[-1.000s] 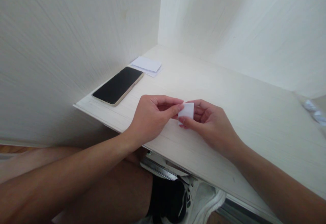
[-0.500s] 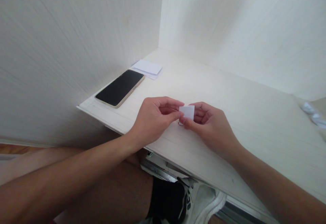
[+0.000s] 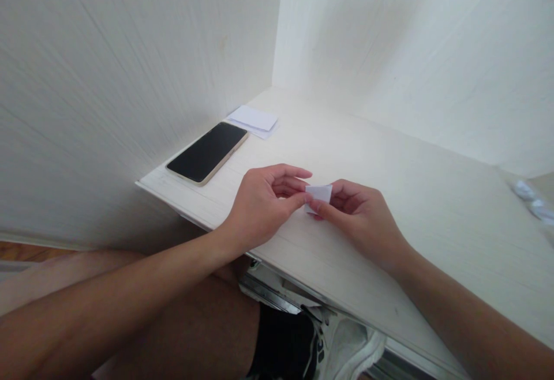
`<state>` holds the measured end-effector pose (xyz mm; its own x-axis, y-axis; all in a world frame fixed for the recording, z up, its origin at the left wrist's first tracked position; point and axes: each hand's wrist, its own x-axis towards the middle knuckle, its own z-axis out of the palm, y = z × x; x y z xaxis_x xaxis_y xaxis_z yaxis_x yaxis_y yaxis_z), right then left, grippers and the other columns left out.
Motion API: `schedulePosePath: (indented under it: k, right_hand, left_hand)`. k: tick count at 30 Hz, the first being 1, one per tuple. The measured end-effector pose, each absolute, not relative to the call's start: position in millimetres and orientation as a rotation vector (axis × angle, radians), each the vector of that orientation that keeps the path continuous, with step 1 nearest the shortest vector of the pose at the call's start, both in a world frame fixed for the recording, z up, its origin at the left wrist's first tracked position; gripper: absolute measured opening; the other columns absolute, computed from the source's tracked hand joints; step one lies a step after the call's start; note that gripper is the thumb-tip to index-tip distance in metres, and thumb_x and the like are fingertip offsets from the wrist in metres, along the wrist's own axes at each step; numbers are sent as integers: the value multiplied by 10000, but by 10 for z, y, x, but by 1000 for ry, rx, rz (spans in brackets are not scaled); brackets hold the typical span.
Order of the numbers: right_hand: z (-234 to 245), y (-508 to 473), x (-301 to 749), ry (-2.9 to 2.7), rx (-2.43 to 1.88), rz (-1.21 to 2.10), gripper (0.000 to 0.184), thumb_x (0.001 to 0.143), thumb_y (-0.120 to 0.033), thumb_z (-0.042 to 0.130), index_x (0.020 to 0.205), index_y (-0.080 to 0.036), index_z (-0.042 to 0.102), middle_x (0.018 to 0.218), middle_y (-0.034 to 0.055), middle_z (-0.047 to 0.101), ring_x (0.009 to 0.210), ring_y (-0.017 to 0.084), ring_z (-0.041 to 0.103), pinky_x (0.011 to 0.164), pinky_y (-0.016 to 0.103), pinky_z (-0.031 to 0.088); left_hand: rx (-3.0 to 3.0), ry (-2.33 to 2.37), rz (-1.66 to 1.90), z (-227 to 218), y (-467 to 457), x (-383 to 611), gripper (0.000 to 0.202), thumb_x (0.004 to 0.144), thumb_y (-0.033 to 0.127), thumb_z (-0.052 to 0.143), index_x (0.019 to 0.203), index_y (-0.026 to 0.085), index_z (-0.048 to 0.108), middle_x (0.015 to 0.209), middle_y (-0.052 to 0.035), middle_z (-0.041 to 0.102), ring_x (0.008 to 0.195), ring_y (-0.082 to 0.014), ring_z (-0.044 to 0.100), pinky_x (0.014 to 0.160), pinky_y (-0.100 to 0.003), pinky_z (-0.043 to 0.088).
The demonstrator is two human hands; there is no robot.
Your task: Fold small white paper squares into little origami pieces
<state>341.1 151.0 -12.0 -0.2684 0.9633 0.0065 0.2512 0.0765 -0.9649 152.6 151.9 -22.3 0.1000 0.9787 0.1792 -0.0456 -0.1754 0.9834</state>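
Holding a small piece of white paper (image 3: pixel 321 192), apparently folded, in both hands, to the right of the phone (image 3: pixel 208 152) and a little nearer the body. Pinching its left edge lightly with the left hand (image 3: pixel 264 204), between thumb and a curled finger, with the forefinger stretched free above the paper. Gripping its lower right part with the right hand (image 3: pixel 361 210), with the thumb across the near face and the other fingers bent behind, partly hidden. Seeing the phone lie flat on the pale desk (image 3: pixel 389 164), dark screen up, in a light case. Noting white sheets (image 3: pixel 253 117), loosely overlapping, just beside the phone's far end. Finding a pale side panel (image 3: pixel 130 51) to the phone's left and, well to its right, something white and crumpled (image 3: pixel 532 198), too blurred to name. Glimpsing, lower than the phone, a bare leg (image 3: pixel 199 328) and a metal rail (image 3: pixel 268 294).
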Motion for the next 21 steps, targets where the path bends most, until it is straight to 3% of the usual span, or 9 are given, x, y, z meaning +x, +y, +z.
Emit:
schedulePosePath:
  k: [6,10,21]
  right_hand:
    - [-128,1534,3458,-1704,-1194,1148,305,856,-489,790,773,-202,727,734,17,708,658,140,588,599,274,440]
    - [-91,1521,3451,-1670,-1201,1122,267,801,-476,850,765,-225,770,729,13,728,663,149,593,602,274,454]
    - [-39,1522,3459,-1637,-1213,1179,230,821,-459,829,725,-253,795,708,4,725,664,151,595,637,284,460]
  left_hand:
    - [1365,995,1238,-192,1521,1498,256,729,140,860,972,133,778,784,-27,805,745,-150,778,727,-235,647]
    - [1362,999,1194,-183,1517,1480,256,740,163,861,980,144,774,807,-36,811,756,-166,782,743,-266,655]
    - [1259,1040,1094,-160,1551,1469,293,676,88,863,948,140,768,715,-2,768,695,-147,749,713,-261,633]
